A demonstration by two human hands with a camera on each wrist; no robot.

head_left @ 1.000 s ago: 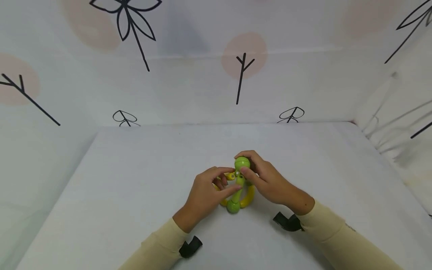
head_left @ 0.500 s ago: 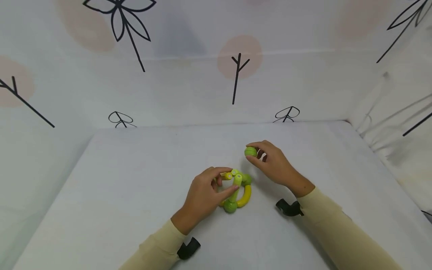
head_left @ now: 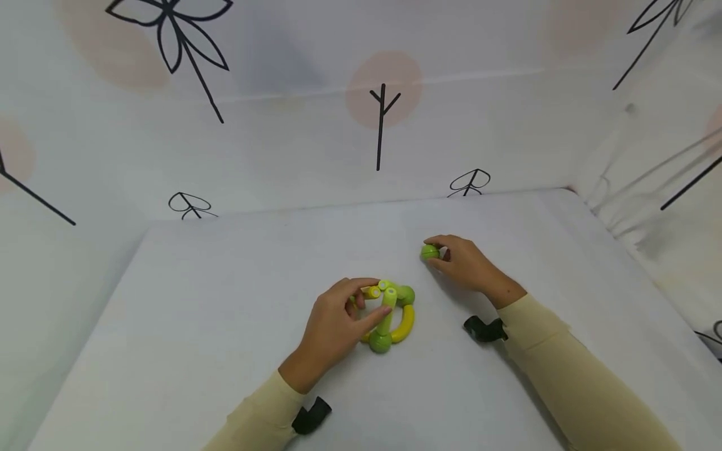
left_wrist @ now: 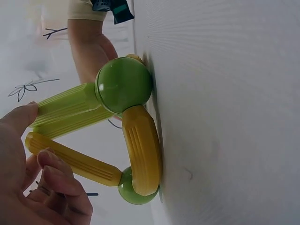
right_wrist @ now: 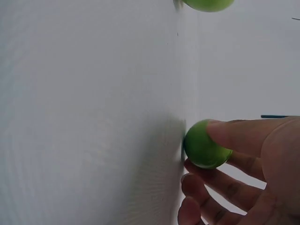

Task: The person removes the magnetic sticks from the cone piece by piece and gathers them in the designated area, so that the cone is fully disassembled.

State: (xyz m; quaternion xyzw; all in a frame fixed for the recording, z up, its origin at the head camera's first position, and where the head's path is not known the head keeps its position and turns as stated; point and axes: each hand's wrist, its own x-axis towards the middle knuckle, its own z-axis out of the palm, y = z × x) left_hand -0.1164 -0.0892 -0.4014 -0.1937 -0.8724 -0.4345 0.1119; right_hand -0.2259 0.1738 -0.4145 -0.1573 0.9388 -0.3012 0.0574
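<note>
Magnetic rods and balls form a small frame standing on the table: a yellow curved rod (head_left: pixel 405 324) low down, a green ball (head_left: pixel 380 342) at the front corner, and another green ball (left_wrist: pixel 133 191) in the left wrist view. Leaning upward from the corners are a green rod (head_left: pixel 387 315) and a yellow rod (left_wrist: pixel 77 159). My left hand (head_left: pixel 333 319) holds the tops of these rods between thumb and fingers. Further back and to the right, my right hand (head_left: pixel 468 263) pinches a loose green ball (right_wrist: pixel 204 147) at the tabletop, apart from the frame.
The white table (head_left: pixel 237 282) stretches out around the frame. Behind it rises a white cloth backdrop (head_left: pixel 316 150) with drawn plants. Black wrist camera mounts (head_left: pixel 311 416) stick out under both forearms. A dark cable (head_left: pixel 707 338) lies at the far right edge.
My right hand has lifted the green ball off the tops of the rods and carried it right and back, down to the table. The left hand keeps its hold on the rods.
</note>
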